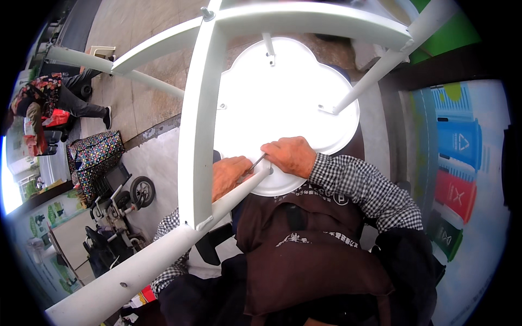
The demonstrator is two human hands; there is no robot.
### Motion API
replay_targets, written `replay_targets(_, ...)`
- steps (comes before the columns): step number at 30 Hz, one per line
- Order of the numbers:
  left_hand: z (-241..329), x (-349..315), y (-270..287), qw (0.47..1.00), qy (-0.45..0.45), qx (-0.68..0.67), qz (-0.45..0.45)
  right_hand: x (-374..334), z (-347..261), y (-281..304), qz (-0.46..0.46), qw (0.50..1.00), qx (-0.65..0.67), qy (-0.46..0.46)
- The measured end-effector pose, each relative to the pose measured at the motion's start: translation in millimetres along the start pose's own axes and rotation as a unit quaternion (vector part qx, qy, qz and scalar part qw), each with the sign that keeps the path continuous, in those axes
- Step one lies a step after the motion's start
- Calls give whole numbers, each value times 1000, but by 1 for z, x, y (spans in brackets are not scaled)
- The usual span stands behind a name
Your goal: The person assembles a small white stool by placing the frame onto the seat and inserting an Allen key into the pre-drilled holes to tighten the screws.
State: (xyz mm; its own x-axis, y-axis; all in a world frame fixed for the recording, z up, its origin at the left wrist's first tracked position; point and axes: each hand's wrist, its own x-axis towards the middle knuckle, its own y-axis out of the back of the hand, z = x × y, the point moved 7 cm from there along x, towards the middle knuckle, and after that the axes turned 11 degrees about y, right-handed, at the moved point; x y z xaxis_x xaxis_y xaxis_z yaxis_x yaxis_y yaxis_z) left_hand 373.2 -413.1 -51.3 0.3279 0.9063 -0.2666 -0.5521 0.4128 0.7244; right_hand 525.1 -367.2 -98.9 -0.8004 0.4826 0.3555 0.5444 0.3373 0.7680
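Observation:
A white table with a flower-shaped top is upside down before me, its legs pointing up toward me. My right hand is closed on a thin dark metal tool, whose exact kind I cannot make out. The tool lies at the foot of the nearest white leg, by its bolt at the rim. On the other side of that leg, my left hand has its fingers bent together at the tool's other end. The leg and a white crossbar partly hide this hand.
White curved crossbars join the legs close above my hands. At left stand a small wheeled cart and a dotted cloth cover. Beyond them a person in a flowered top is on the pavement. A panel picturing coloured bins borders the right.

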Motion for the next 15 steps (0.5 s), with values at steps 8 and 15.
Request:
replay_targets(8,7,-2,-13,990,-16,104,-94,-2,1,0,-2,1000,-1,4)
replay_targets(15,-12,1,-11,913,155,-299,-229,-2,1,2,17,1000,-9,7)
